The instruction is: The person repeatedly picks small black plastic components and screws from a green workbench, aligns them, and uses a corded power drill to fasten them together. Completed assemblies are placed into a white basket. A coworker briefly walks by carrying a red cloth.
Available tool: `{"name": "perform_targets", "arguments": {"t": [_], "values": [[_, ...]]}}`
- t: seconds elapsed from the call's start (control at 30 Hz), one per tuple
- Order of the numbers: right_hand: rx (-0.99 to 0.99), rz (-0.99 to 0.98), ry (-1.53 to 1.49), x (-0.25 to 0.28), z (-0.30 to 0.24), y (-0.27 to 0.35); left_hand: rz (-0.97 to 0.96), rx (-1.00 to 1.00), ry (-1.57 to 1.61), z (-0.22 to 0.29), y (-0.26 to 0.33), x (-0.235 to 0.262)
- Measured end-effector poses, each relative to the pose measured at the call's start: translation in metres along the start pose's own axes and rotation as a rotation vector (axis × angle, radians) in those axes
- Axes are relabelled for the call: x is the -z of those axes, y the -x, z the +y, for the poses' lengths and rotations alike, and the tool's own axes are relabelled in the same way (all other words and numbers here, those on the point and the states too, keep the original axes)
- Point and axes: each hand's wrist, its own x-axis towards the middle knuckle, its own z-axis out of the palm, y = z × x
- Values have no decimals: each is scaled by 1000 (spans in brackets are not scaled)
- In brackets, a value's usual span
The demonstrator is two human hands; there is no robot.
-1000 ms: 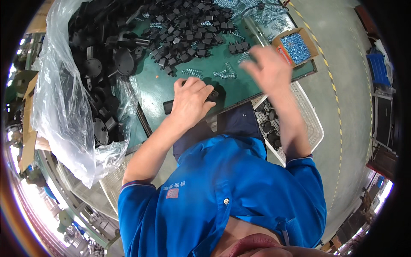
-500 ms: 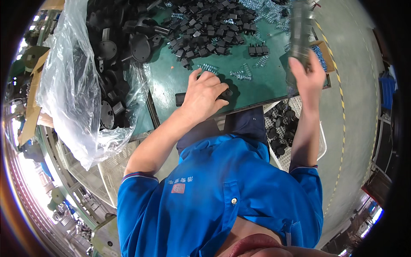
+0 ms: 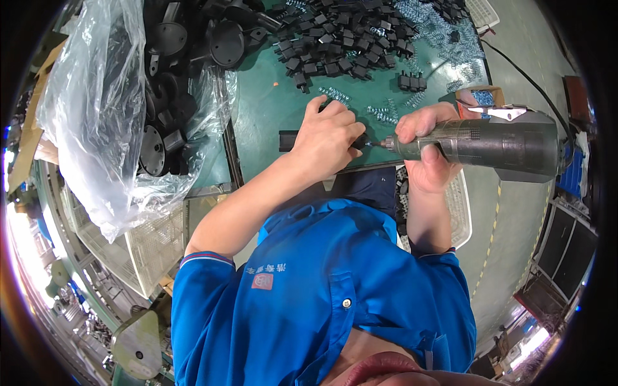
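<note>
My left hand (image 3: 327,138) is wrapped over a black plastic part (image 3: 287,140) lying at the near edge of the green table (image 3: 261,90); one block-like end sticks out to the left, and the rest is mostly under my fingers. In my right hand (image 3: 432,172) is a dark, cylindrical power screwdriver (image 3: 508,143), held level with its bit pointing left. The bit's tip meets the right end of the black part beside my left fingers; whether a screw sits there is too small to tell. Loose metal springs (image 3: 385,114) lie just beyond my hands.
Small black blocks (image 3: 341,38) are heaped at the back, with more springs (image 3: 444,32) to their right. Larger black round-plated parts (image 3: 228,45) and a clear plastic bag (image 3: 96,128) occupy the left. A small cardboard box (image 3: 496,96) stands behind the screwdriver, whose cable (image 3: 534,77) trails rightward.
My right hand has brought the screwdriver from upright at the right down to level, its bit now at the black part. My left hand keeps its hold on the part.
</note>
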Motion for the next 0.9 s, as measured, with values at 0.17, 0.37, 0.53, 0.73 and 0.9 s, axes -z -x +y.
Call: {"name": "perform_targets", "arguments": {"t": [0.17,0.37,0.53,0.73,0.9], "values": [[-27,23,27,-3,6,-1,-1,0,1,0,0,1],[-9,-2,18,-4,10,-1,-3,-7,-32,-1,0,2],[-45,-7,88,-13,7,-1,4,-7,-30,-2,1,0],[-75,-190,121,-17,9,0,41,-12,-2,-4,1,-4],[-106,-150,108,-20,10,2,69,-33,21,-5,2,-5]]}}
